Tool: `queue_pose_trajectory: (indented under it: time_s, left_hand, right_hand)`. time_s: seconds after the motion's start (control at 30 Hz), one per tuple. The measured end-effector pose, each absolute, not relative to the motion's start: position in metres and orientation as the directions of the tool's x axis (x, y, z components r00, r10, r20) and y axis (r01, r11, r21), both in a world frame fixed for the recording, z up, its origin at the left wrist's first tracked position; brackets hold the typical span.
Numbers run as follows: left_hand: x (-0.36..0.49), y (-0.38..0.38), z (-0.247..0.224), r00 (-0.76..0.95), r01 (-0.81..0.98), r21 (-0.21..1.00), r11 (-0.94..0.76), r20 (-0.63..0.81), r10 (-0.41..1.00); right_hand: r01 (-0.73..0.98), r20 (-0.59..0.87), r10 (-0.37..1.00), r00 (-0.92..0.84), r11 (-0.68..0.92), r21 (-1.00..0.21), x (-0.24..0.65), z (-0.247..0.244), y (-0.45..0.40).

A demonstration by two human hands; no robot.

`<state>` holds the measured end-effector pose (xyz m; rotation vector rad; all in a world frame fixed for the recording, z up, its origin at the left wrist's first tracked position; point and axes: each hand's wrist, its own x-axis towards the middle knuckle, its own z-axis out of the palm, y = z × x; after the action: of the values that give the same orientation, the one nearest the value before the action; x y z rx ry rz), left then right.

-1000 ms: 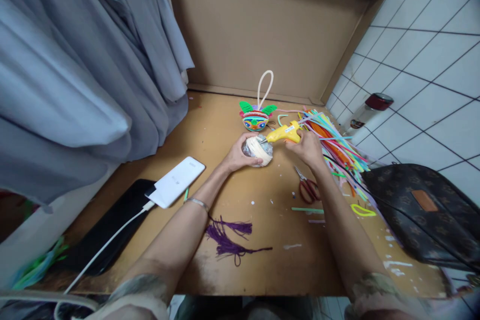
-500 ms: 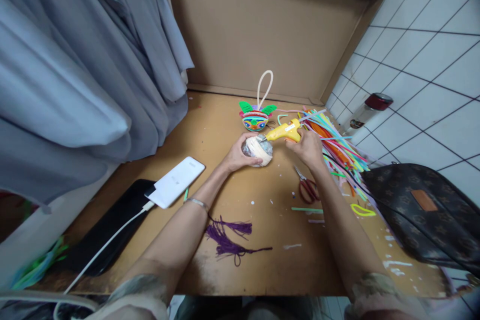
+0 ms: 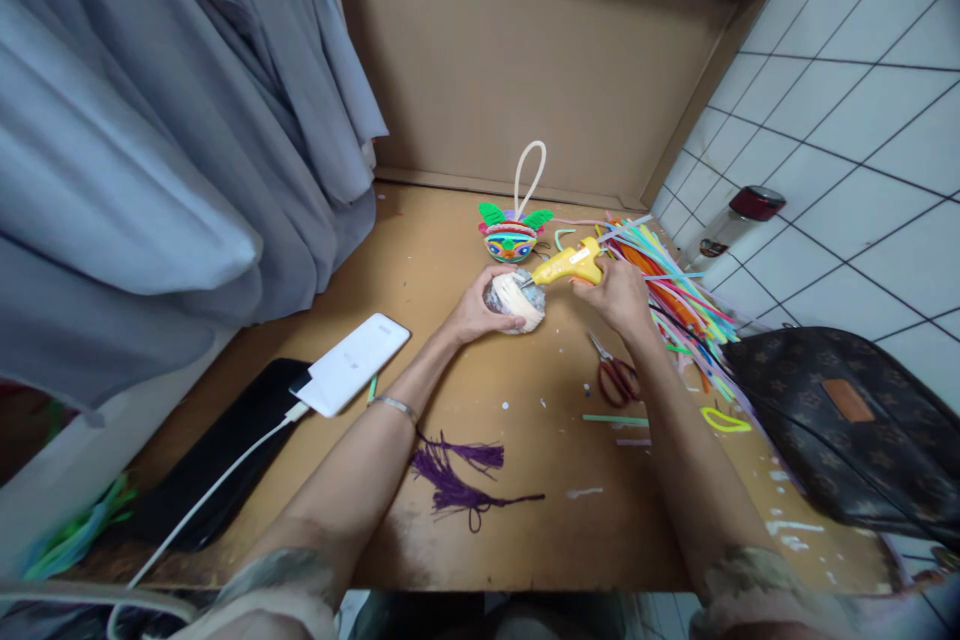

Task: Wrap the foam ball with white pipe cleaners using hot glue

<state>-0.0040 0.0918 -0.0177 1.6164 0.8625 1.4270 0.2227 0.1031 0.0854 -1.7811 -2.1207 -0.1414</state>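
My left hand (image 3: 480, 308) is closed around a grey and cream round ball (image 3: 517, 302), fingers behind and thumb in front. In my right hand (image 3: 616, 295) is a yellow glue gun (image 3: 566, 263), its metal nozzle pointing left at the upper right part of the ball. Whether the tip touches the surface, I cannot tell. Just behind the ball stands a colourful lion-head ornament (image 3: 511, 238) with green ears and a white loop on top. Red-handled scissors (image 3: 616, 378) lie on the table below my right hand.
Bundled coloured pipe cleaners (image 3: 679, 295) lie at right, beside a brown patterned bag (image 3: 847, 430). Purple tassels (image 3: 457, 480) rest at the front. On the left are a white power bank (image 3: 352, 365) with a cable and a black object (image 3: 225, 460). A cardboard panel (image 3: 540, 60) stands behind.
The glue gun and my right hand have shifted very slightly, with the nozzle still at the ball. My left hand and the ball stay in place.
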Motion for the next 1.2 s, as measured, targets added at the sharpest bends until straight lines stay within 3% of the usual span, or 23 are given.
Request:
queue_pose_trajectory:
  time_s: [0.27,1.2]
  left_hand:
    - [-0.004,0.092,-0.018,0.132,-0.013,0.897,-0.442,0.44,0.888]
    - [-0.004,0.091,-0.016,0.131,-0.008,0.894,-0.448,0.445,0.886]
  right_hand:
    - [0.979,0.368,0.922,-0.12,0.171,-0.11,0.219,0.085,0.101]
    - [0.98,0.372,0.922,-0.106,0.16,-0.119,0.214,0.091,0.095]
